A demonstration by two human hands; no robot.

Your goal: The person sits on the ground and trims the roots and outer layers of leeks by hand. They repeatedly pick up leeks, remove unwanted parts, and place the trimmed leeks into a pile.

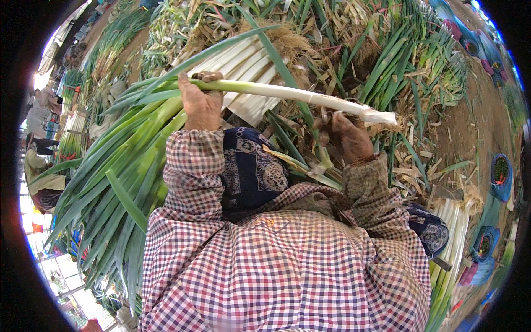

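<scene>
My left hand (202, 101) is closed around a long Welsh onion (286, 91), where its white stalk turns green. The stalk reaches rightward across the view, and its root end (379, 116) lies just above my right hand (350, 139). My right hand has curled fingers blurred by motion; whether they pinch a peeled leaf is unclear. A pale, dry leaf strip (296, 164) hangs below, between my forearms. Behind my left hand lies a row of white-stalked onions (249, 68) with brown roots (286, 39). Their long green leaves (120, 174) spread down the left side.
Peeled leaves and husks (186, 29) heap up ahead. Unpeeled onions (398, 58) lie at upper right. A bundle of white stalks (450, 224) rests by my right knee on a support. Blue sacks (502, 176) stand on bare soil (468, 137) at right. A person (43, 178) is at left.
</scene>
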